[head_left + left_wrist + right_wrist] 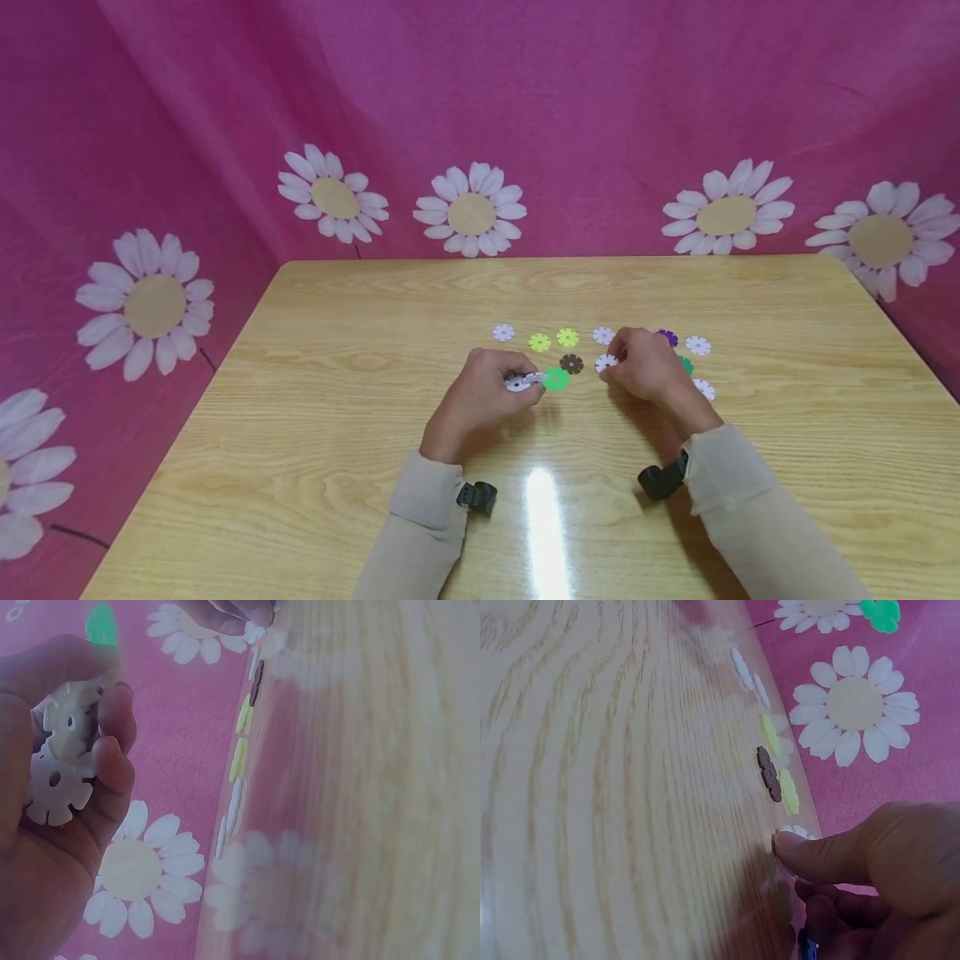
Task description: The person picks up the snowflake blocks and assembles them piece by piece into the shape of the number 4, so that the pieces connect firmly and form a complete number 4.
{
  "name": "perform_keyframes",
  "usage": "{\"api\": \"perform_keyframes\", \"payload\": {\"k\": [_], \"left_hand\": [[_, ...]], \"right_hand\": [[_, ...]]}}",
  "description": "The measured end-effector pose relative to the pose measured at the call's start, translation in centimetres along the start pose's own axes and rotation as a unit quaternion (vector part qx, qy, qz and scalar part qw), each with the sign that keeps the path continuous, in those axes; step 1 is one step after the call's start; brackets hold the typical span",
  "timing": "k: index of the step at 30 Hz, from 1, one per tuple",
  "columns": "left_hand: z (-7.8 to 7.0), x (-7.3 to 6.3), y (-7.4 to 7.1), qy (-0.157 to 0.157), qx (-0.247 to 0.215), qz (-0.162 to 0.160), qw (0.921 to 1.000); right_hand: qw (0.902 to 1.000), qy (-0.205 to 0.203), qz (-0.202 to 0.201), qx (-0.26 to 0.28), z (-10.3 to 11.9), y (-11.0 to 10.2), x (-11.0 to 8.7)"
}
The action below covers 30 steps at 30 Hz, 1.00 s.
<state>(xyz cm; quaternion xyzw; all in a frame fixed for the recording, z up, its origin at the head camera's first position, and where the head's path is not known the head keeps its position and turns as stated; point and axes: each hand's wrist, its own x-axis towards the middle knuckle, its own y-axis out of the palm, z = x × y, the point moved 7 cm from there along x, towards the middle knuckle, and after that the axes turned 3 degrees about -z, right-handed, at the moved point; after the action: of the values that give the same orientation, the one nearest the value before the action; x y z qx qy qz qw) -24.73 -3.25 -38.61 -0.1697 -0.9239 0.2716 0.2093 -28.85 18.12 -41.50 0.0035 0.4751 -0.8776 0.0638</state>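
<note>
My left hand (487, 385) grips a short chain of notched plastic discs above the table. In the left wrist view two white discs (60, 787) overlap within the curled fingers, and a bright green disc (101, 626) sticks out past the fingertips. To the right, my right hand (647, 367) pinches a white notched disc (605, 363) between thumb and fingers, low over the table. A brown disc (572, 364) lies between the two hands. The right hand partly covers a purple disc (667, 338) and a teal disc (686, 365).
Beyond the hands on the wooden table (337, 333) lie two yellow-green discs (567, 337) and several white ones, including one at the left end (503, 332) and one at the right (698, 345). A pink flowered cloth (585, 125) hangs along the table's far edge.
</note>
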Motion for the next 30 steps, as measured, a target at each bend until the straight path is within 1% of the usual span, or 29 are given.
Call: {"api": "perform_keyframes", "payload": {"k": [3, 12, 20, 30], "left_hand": [[0.1, 0.0, 0.0, -0.004, 0.0, 0.002, 1.0], [0.3, 0.0, 0.1, -0.011, 0.009, 0.005, 0.9999], [0.4, 0.0, 0.2, -0.02, 0.019, 0.017, 0.9995], [0.5, 0.1, 0.1, -0.027, 0.029, 0.027, 0.9989]], "right_hand": [[0.9998, -0.013, 0.0, 0.018, 0.0, -0.1, -0.2], [0.9972, -0.067, -0.009, 0.03, 0.4, -0.6, -1.0], [0.9956, -0.077, -0.005, 0.054, 1.0, -0.5, -1.9], [0.9902, -0.102, -0.009, 0.095, 2.6, -0.8, -3.2]]}}
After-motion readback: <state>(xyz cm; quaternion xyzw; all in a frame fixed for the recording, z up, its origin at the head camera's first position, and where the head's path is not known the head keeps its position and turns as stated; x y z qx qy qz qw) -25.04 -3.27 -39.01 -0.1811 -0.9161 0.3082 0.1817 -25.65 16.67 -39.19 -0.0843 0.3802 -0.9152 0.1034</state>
